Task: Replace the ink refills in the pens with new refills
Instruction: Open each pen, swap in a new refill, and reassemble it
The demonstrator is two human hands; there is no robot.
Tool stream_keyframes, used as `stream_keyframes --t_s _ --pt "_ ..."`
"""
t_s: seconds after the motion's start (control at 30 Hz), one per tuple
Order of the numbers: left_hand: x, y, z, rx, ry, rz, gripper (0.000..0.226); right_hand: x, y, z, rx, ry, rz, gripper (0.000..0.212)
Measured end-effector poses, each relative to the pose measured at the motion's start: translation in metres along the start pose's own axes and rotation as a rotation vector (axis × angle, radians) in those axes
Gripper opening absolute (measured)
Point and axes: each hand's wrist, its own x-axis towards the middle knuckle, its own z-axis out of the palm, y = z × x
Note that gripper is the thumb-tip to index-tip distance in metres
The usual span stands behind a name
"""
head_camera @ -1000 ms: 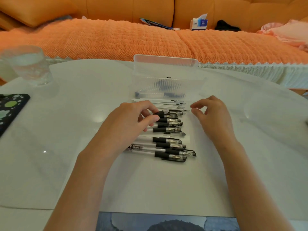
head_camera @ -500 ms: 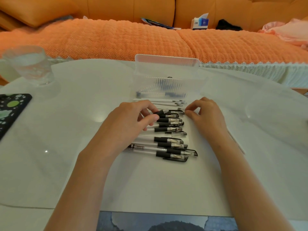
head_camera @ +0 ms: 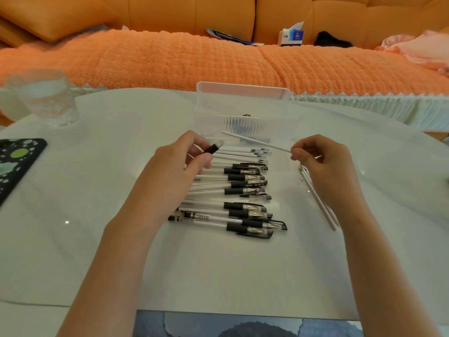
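Several clear gel pens with black grips (head_camera: 245, 205) lie in a row on the white table (head_camera: 102, 190), with loose white refills (head_camera: 243, 154) at the far end of the row. My left hand (head_camera: 175, 176) holds a pen barrel with a black grip (head_camera: 215, 147), lifted above the row. My right hand (head_camera: 323, 164) pinches the end of a thin white refill (head_camera: 256, 141), which slants up and left, apart from the barrel. Two or three refills (head_camera: 318, 200) rest on the table under my right wrist.
A clear plastic box (head_camera: 243, 103) stands just behind the pens. A glass of water (head_camera: 46, 98) stands at the far left and a black spotted phone case (head_camera: 17, 164) lies at the left edge. An orange sofa runs along the back.
Both hands have lifted from the pen row. My left hand picked up a pen barrel and my right hand has drawn a white refill out to the right.
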Motion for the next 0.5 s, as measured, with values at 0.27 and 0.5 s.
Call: stream_keyframes --t_s 0.27,0.5 --pt "-0.0004 -0.0014 -0.0056 -0.027 0.05 -0.012 0.01 -0.005 -0.0064 -0.0041 0.07 -0.056 0.001 0.017" --pt "-0.0009 -0.0032 -0.0082 -0.034 0.051 -0.012 0.01 -0.0047 -0.0065 -0.003 0.062 -0.087 -0.003 0.021"
